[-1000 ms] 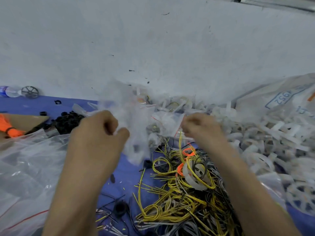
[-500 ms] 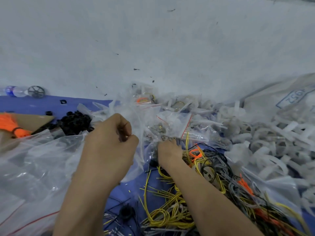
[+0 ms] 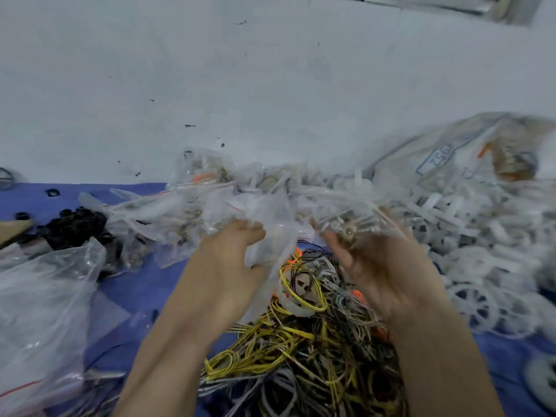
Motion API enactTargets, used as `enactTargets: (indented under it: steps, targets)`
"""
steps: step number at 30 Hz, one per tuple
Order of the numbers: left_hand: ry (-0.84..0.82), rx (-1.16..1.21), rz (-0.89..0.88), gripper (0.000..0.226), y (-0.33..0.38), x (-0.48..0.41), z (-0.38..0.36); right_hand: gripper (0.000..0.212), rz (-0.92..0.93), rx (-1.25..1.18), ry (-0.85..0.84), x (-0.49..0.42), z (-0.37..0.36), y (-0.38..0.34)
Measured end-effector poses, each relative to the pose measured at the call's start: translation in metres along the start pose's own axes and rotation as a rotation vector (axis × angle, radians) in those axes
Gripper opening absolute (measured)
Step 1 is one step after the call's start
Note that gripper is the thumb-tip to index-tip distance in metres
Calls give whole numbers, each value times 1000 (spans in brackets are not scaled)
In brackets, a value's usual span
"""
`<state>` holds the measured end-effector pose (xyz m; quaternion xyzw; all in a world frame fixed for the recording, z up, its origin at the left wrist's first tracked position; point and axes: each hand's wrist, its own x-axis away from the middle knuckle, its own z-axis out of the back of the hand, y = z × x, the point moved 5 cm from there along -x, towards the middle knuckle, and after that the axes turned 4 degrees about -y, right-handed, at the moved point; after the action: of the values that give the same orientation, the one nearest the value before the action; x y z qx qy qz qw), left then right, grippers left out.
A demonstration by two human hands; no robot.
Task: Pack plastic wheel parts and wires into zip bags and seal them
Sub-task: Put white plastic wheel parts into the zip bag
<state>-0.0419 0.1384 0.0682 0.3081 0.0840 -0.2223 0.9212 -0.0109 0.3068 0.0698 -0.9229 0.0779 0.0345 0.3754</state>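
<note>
My left hand grips a clear zip bag by its edge, and the bag hangs over the wires. My right hand is turned palm up just right of the bag. Its fingers hold a clear packet of small metal parts, which is blurred by motion. A tangled pile of yellow, black and grey wires lies below and between both hands. White plastic wheel parts are heaped to the right.
Filled zip bags are piled behind my hands on the blue mat. Black rings lie at the left, with large clear plastic bags in front of them. A printed white sack lies at the back right against the wall.
My right hand has left the wire pile, risen to the right and turned palm up with the packet in it. My left hand has shifted right with the zip bag.
</note>
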Motion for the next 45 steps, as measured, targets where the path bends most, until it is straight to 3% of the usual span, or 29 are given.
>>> enactTargets:
  steps: [3,7,8,12,15,18,20,23,26,30,33,35,37,40,45]
  targets:
    - [-67,-81,-88,58,26,-1,-25,32,-20,2,-148,7,0,-13]
    - [-19,-27,-215,37,47,5,-33,35,-81,137,-297,11,0,-17]
    - [-4,31,-234,32,52,7,-29,35,-99,209,-285,10,3,-14]
    - [9,265,-216,57,56,12,-20,33,-106,549,-114,3,19,-5]
    - [-39,232,-171,38,50,11,-22,24,-64,837,30,-2,29,-3]
    - [-38,259,-134,26,47,9,-22,3,29,1371,52,-5,23,-4]
    - [-11,240,-128,40,49,9,-22,13,69,1671,110,-6,17,-3]
    - [42,174,-113,61,51,10,-22,16,21,1861,129,-7,10,9]
    - [58,124,-99,70,48,10,-21,33,-5,1778,1,-2,9,9]
    - [70,194,-59,72,37,9,-14,19,100,1189,-189,15,4,-27]
    - [73,230,-22,71,31,7,-12,14,295,965,47,14,38,-64]
    - [89,238,-11,69,27,6,-11,14,337,1160,430,7,88,-80]
    - [104,266,0,65,24,5,-9,12,202,1459,723,3,136,-83]
    - [102,318,62,60,19,6,-9,20,32,1537,726,-4,187,-68]
    - [83,346,78,58,22,7,-11,27,-75,1609,635,-16,209,-55]
